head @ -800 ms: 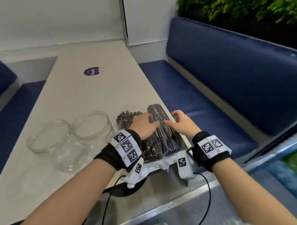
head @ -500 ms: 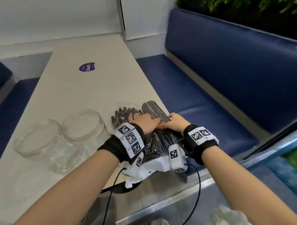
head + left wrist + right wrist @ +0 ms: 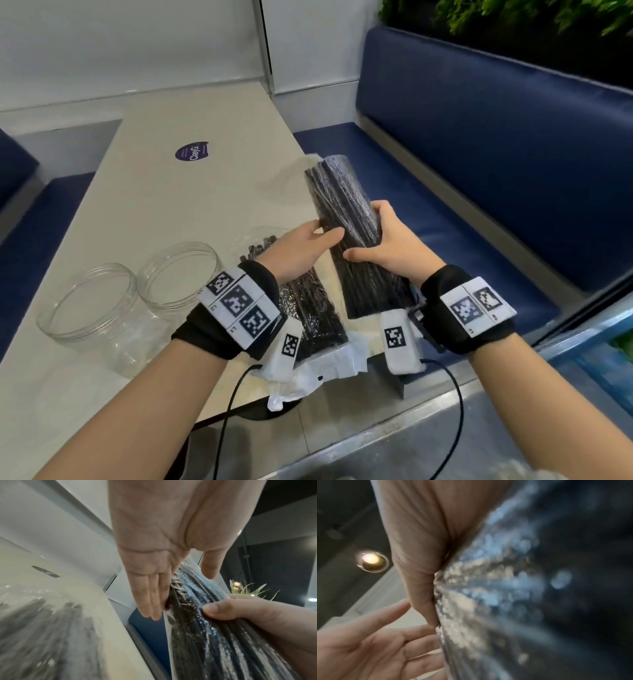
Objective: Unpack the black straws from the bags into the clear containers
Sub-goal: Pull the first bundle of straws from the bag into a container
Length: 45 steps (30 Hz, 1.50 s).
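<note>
My right hand [image 3: 387,240] grips a clear bag of black straws [image 3: 346,202] around its middle, thumb across the front and fingers round the far side. The bag is raised off the table and tilted, far end up. My left hand [image 3: 308,243] touches the bag's left edge with straight fingers [image 3: 150,601]. The right wrist view shows the bag [image 3: 505,588] blurred against my right palm. A second bag of straws [image 3: 315,308] lies on the table under my left wrist. Two clear jars [image 3: 89,308] [image 3: 178,270] stand open and empty at the left.
The pale table [image 3: 154,205] carries a purple sticker [image 3: 192,151] farther back. Crumpled white wrapping [image 3: 325,366] lies at the near edge under the second bag. A blue padded bench [image 3: 479,205] runs along the right. Black cables hang from both wrists.
Both hands lay on the bags on the table before. My right hand has since picked one bag up and tilted it, and my left hand followed to its side.
</note>
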{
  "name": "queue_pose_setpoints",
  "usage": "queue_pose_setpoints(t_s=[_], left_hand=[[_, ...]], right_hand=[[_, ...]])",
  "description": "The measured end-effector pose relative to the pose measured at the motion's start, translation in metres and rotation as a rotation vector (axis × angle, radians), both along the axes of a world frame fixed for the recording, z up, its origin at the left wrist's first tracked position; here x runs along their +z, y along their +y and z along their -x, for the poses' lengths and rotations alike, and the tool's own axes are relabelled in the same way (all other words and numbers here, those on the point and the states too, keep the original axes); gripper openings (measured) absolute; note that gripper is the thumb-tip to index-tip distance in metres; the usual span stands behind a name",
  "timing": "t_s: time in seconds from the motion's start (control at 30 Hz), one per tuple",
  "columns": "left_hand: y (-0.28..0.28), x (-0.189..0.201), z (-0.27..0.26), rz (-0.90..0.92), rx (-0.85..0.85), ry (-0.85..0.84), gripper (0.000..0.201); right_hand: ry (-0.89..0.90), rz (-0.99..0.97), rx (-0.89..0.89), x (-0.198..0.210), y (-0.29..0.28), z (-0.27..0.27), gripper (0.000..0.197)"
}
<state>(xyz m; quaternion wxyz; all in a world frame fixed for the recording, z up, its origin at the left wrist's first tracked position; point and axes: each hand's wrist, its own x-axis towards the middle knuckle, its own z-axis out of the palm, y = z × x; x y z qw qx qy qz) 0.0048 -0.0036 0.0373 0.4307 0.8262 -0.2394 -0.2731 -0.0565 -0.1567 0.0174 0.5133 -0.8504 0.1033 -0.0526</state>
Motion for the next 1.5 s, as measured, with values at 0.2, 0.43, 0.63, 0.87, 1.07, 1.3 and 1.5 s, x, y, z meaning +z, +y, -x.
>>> queue_pose_setpoints(t_s=[0.2,0.43,0.63,0.87,1.07,1.3,1.5], left_hand=[[0.024,0.030,0.023,0.329,-0.034,0.021,0.041],[0.068,0.024,0.040,0.582,0.276,-0.080,0.047],[0.113,0.021,0.047,0.539,0.474,-0.170,0.053],[0.150,0.022,0.057,0.376,0.482,-0.280,0.042],[0.178,0.015,0.062,0.369,0.522,-0.267,0.045],[0.186,0.009,0.062,0.357,0.547,-0.245,0.043],[0.188,0.009,0.061,0.362,0.562,-0.231,0.042]], right_hand=[[-0.152,-0.133,0.190,0.045,0.031,0.036,0.056],[-0.137,0.090,0.426,0.051,0.077,0.043,0.045],[-0.347,0.060,0.253,0.096,0.107,0.011,0.046],[-0.443,0.053,0.326,0.125,0.163,-0.024,0.014],[-0.404,-0.219,0.335,0.115,0.185,-0.030,0.020],[-0.444,-0.182,0.308,0.105,0.202,-0.031,0.032],[-0.244,-0.522,0.359,0.099,0.198,-0.032,0.019]])
